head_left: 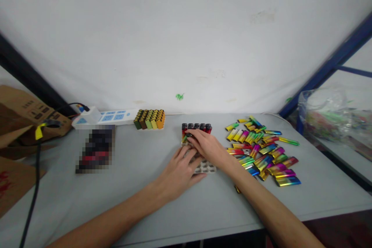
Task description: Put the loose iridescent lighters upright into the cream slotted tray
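- At the centre, a pale tray (207, 168) is sitting on the grey desk (139, 153), with black-topped lighters (200, 126) standing at its twelve o'clock.
- My right hand (207, 145) is pinching one dark-ended lighter (189, 135) at the tray's eleven o'clock.
- My left hand (183, 168) is bending over the tray; I cannot tell whether it is gripping anything.
- Both hands are hiding much of the tray, and my right forearm (261, 197) is partly covering the loose lighters (267, 148) at three.
- A packed lighter block (149, 120) is standing at ten, beside the white power strip (119, 116); a pixelated dark item (97, 149) is lying at nine.
- A scuffed white wall (186, 46) is rising at twelve; a clear plastic bag (325, 112) is sitting at two.
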The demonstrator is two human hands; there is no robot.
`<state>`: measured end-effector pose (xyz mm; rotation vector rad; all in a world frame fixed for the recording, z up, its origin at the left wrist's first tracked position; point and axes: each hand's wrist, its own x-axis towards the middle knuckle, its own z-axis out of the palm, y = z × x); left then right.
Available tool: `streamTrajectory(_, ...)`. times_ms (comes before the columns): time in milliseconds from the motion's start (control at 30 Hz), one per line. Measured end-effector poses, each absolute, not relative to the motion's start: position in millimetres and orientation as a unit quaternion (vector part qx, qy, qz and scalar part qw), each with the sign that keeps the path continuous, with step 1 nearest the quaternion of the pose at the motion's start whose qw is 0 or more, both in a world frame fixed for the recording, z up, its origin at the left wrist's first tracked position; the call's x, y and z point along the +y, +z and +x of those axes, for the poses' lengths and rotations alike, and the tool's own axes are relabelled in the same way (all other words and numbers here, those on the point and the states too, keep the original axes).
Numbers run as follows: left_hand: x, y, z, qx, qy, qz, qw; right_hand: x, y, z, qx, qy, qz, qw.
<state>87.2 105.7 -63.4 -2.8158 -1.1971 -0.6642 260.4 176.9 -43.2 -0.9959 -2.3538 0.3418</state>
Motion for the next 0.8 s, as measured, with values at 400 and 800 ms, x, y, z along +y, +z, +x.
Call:
streamTrajectory(400,101.2,-56.6,88.3,-0.385,-0.211,-0.898,-0.005,177.6,-43.7,251.5,-0.874,0.113,-0.384,0.277)
streamTrajectory(800,107.0,-55.7,74.0,-0.347,-0.177,-0.921,0.004,185.9,-22.4,297.3,-0.826,0.022,-0.403,0.394)
